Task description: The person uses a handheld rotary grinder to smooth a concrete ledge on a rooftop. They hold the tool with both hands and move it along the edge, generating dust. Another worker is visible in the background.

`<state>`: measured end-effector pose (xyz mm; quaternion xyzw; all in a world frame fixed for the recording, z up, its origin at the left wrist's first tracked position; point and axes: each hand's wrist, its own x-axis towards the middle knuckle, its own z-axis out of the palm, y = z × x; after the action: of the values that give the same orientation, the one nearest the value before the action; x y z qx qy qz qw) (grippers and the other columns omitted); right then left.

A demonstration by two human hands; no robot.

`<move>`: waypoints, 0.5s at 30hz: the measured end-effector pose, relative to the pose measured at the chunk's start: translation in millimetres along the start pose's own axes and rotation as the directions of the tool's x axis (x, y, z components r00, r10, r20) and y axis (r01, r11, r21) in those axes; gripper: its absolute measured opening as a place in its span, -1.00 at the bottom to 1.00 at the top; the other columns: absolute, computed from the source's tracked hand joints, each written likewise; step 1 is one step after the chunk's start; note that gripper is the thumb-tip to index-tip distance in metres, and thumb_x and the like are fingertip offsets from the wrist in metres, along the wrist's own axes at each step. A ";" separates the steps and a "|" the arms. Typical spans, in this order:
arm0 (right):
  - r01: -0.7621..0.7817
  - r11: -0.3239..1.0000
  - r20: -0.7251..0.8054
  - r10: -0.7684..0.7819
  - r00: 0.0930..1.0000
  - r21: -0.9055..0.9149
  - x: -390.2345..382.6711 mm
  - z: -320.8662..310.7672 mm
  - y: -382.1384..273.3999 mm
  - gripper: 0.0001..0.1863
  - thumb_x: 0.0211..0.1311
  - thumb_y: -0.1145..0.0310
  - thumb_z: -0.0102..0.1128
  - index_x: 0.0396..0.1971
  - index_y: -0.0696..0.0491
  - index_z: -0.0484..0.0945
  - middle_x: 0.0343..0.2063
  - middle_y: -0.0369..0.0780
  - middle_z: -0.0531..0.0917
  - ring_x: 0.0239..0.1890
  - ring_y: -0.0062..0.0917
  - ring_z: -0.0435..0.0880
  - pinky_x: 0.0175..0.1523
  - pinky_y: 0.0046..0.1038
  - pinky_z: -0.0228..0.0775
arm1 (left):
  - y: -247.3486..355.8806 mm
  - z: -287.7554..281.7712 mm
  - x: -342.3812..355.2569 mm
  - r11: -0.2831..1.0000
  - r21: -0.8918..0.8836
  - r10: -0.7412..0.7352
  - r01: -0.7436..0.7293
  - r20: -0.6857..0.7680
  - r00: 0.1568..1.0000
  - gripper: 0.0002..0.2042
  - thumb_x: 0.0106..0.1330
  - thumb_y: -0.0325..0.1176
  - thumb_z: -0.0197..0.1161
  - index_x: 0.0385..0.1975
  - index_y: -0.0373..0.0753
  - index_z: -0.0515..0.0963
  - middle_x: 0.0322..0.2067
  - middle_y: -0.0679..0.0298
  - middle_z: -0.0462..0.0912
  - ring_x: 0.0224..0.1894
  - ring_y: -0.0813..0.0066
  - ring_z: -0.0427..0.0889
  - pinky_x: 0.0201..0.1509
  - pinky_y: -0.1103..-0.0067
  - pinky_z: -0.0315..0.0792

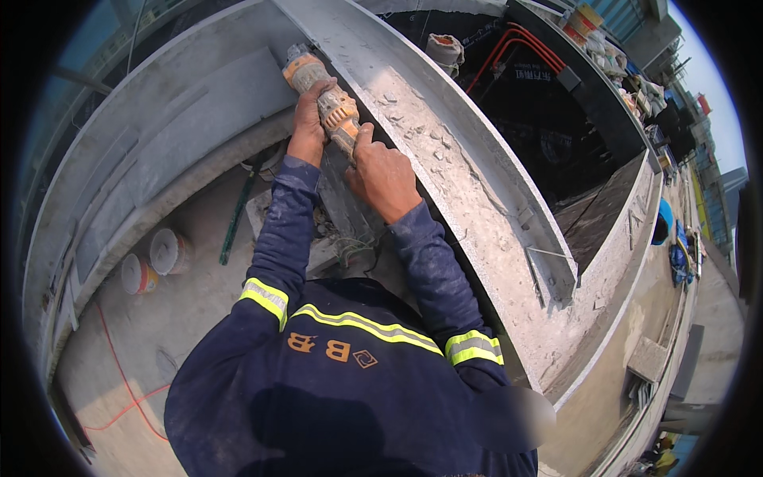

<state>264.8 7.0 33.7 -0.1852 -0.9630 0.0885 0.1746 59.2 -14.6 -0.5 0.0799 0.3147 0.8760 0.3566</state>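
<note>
A dusty orange and grey power tool, which looks like an angle grinder [339, 111], is held in both my hands. My left hand [308, 123] is closed around its body near the front. Farther back, my right hand [383, 176] grips the rear end. The tool's metal head points up and away, close to the inner edge of a concrete ledge [445, 159] where it meets the curved grey wall [175, 135]. Any disc or bit at the tip is too small to make out. Broken chips and pale dust lie on the ledge right of the tool.
Two white buckets [169, 251] stand on the floor at left, near an orange cord [119, 362]. A dark green bar [237, 219] leans by my left arm. Beyond the ledge lies a black-lined pit [548, 119] with red pipes [517, 40]. A white sack [445, 52] sits beside it.
</note>
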 end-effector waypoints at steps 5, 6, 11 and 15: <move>0.025 0.999 -0.064 -0.026 0.998 -0.022 4.9 7.4 1.8 -0.31 0.04 0.42 0.22 0.20 0.45 0.35 -0.49 0.01 0.71 -0.44 -0.18 0.76 -0.34 -0.26 0.62 | 1.9 -0.4 4.7 0.999 0.017 -0.033 0.033 0.024 0.999 -0.71 0.14 -0.34 0.42 -0.24 -0.30 0.48 -0.47 0.12 0.61 -0.49 0.18 0.68 -0.37 0.29 0.66; 0.013 1.000 -0.042 -0.014 0.999 -0.016 6.5 8.7 2.4 -0.27 0.03 0.37 0.28 0.21 0.44 0.32 -0.47 0.03 0.71 -0.42 -0.15 0.76 -0.32 -0.22 0.62 | 1.5 -1.5 6.6 0.999 0.025 -0.034 0.033 0.026 0.999 -0.70 0.14 -0.34 0.42 -0.23 -0.31 0.48 -0.46 0.12 0.61 -0.49 0.18 0.68 -0.37 0.29 0.66; -0.019 0.999 0.014 0.019 1.000 0.031 7.2 14.6 1.1 -0.17 0.03 0.27 0.39 0.24 0.43 0.26 -0.42 0.05 0.70 -0.39 -0.07 0.74 -0.29 -0.16 0.61 | -0.6 -9.5 8.4 0.999 0.042 -0.024 0.026 -0.025 0.999 -0.66 0.17 -0.33 0.39 -0.18 -0.33 0.43 -0.43 0.08 0.60 -0.47 0.16 0.69 -0.36 0.27 0.67; -0.036 0.999 -0.004 0.037 0.999 0.026 1.5 11.9 -0.8 -0.19 0.04 0.28 0.36 0.24 0.40 0.27 -0.44 0.03 0.69 -0.40 -0.10 0.75 -0.29 -0.16 0.61 | -0.7 -2.7 -1.4 0.998 0.059 -0.012 0.013 -0.017 1.000 -0.65 0.16 -0.33 0.39 -0.18 -0.35 0.42 -0.42 0.05 0.60 -0.45 0.14 0.69 -0.36 0.26 0.67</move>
<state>258.8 5.6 23.4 -0.2007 -0.9579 0.1035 0.1772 59.7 -16.5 -2.9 0.0813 0.3439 0.8647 0.3569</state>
